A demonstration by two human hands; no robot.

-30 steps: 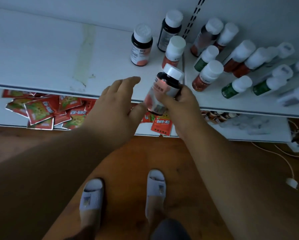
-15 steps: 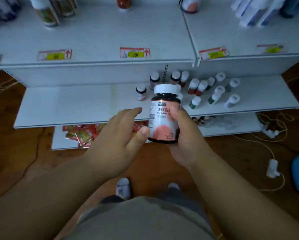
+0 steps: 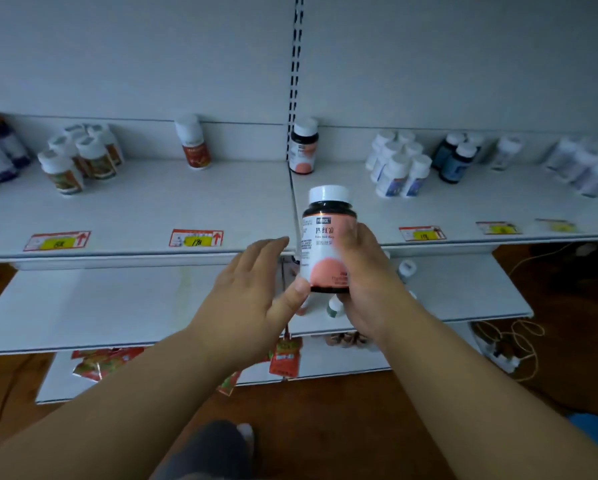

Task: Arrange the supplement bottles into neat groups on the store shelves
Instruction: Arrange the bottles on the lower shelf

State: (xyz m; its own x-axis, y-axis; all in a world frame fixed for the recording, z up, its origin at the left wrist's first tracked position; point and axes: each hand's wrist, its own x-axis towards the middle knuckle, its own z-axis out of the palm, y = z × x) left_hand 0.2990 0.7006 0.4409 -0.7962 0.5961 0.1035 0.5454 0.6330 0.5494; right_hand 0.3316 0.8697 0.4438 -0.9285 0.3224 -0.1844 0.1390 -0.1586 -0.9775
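Observation:
My right hand [image 3: 366, 282] grips a dark bottle with a white cap and a pink-and-white label [image 3: 327, 237], held upright in front of the upper shelf's edge [image 3: 221, 251]. My left hand [image 3: 256, 289] is beside it with fingers spread, its thumb touching the bottle's lower left. A matching pink-label bottle [image 3: 303, 147] stands at the back of the upper shelf, near the slotted upright. An orange-label bottle [image 3: 193, 142] stands alone to its left.
The upper shelf also holds a cluster of white-capped bottles [image 3: 79, 157] at left, pale blue-label bottles [image 3: 399, 164] and dark blue bottles [image 3: 455, 157] at right. Price tags [image 3: 196, 238] line its front. Red sachets [image 3: 103, 362] lie on the bottom shelf; cables [image 3: 512, 341] trail on the floor.
The view has swung up from the lower shelf to the upper one. My right hand has lifted the pink-label bottle upright to the upper shelf's level; my left hand followed beside it.

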